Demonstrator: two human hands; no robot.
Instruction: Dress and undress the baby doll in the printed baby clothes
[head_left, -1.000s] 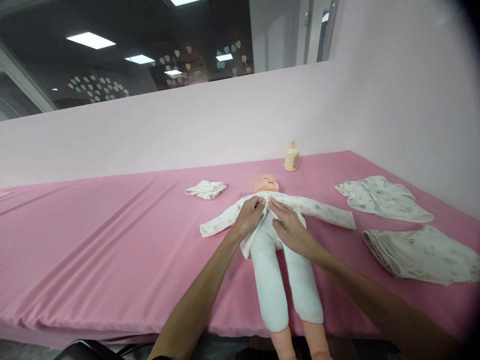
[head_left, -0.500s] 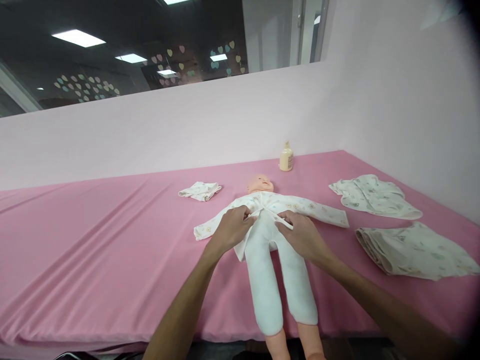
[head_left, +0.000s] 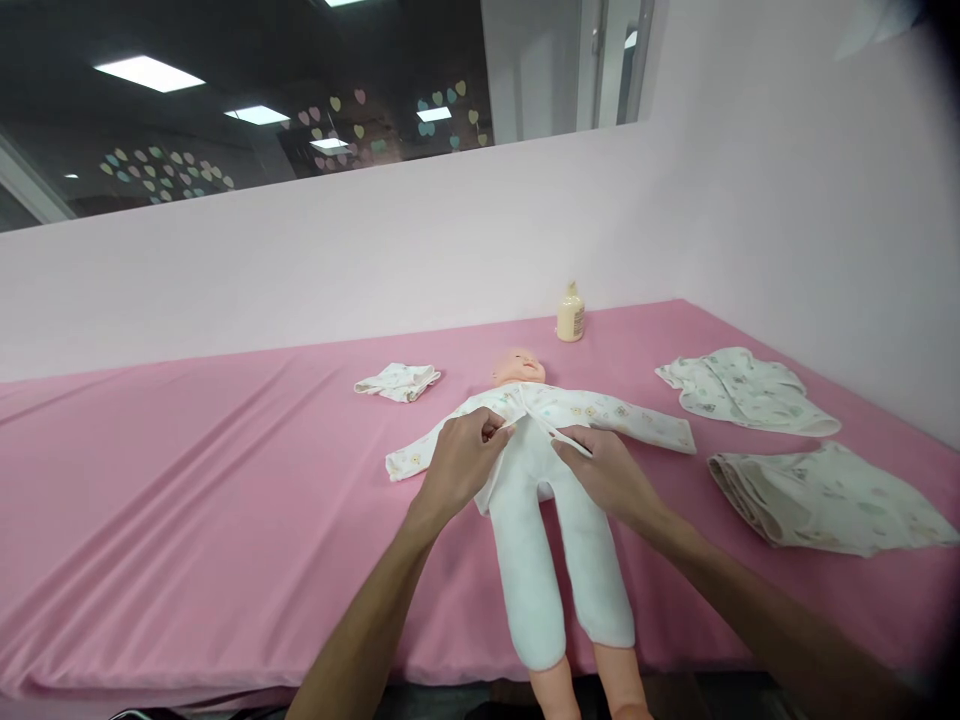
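Note:
A baby doll (head_left: 520,366) lies on its back on the pink-covered table, legs toward me and hanging past the front edge. It wears a white printed baby shirt (head_left: 622,418) with its sleeves spread out, over white pants (head_left: 528,560). My left hand (head_left: 469,455) is closed in a pinch on the shirt's front edge at the doll's waist. Opposite it, my right hand (head_left: 604,465) pinches the other front edge. Between the hands the shirt front parts below the chest. My fingers partly hide the cloth they grip.
A cream pump bottle (head_left: 571,315) stands by the wall behind the doll's head. Left of the head lies a small folded printed cloth (head_left: 397,382). At the right are a printed garment (head_left: 746,390) and a folded printed cloth (head_left: 829,500). The pink sheet (head_left: 225,520) shows wrinkles.
Both hands stay at the doll's waist, with fingers slightly shifted on the shirt edges. The whole view has slid a little; the doll and cloths lie as before.

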